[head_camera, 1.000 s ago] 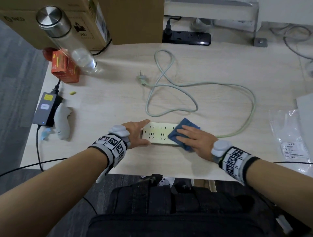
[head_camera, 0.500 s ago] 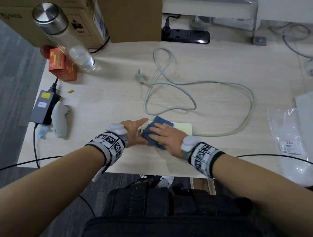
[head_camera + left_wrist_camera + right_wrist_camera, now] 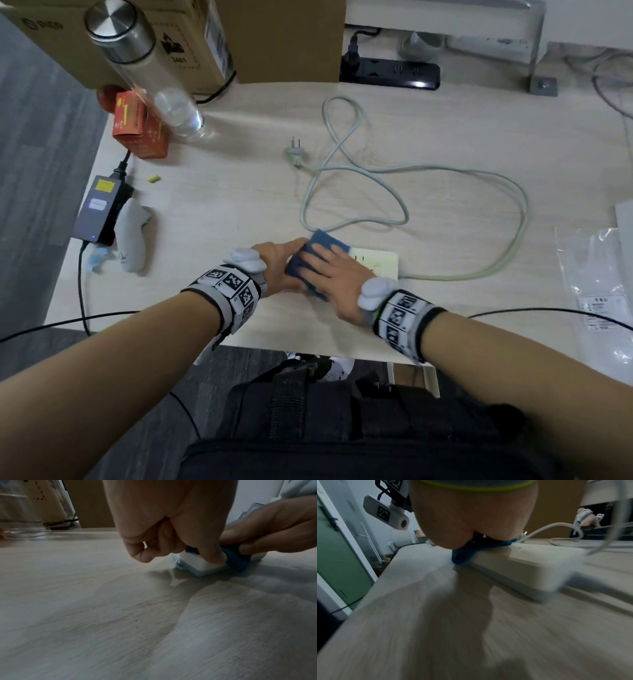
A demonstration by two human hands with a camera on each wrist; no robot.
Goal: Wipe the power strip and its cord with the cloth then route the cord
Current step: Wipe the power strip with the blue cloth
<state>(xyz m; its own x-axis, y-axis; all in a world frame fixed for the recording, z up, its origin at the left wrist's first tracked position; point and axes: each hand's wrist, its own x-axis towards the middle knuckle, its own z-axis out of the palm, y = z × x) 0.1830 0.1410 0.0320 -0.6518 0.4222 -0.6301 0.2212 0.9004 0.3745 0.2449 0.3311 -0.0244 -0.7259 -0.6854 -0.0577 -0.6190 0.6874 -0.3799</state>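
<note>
A white power strip (image 3: 378,263) lies near the table's front edge. My left hand (image 3: 277,265) grips its left end; in the left wrist view one finger of this left hand (image 3: 180,553) presses on the power strip's end (image 3: 202,564) and the rest are curled beside it. My right hand (image 3: 330,272) lies flat on a blue cloth (image 3: 325,241), pressing it onto the strip's left half. The cloth (image 3: 464,555) hangs over the strip's near side (image 3: 522,566). The pale cord (image 3: 513,205) loops across the table to its plug (image 3: 294,154).
A black power strip (image 3: 390,73) and cardboard boxes (image 3: 274,37) stand at the back. A glass bottle (image 3: 147,72), an orange box (image 3: 140,132), a power adapter (image 3: 99,209) and a white controller (image 3: 132,236) are on the left. A plastic bag (image 3: 596,284) lies on the right.
My right hand has slid the cloth leftward along the strip, from its right half up to my left hand, uncovering the right end. The left hand has kept its hold.
</note>
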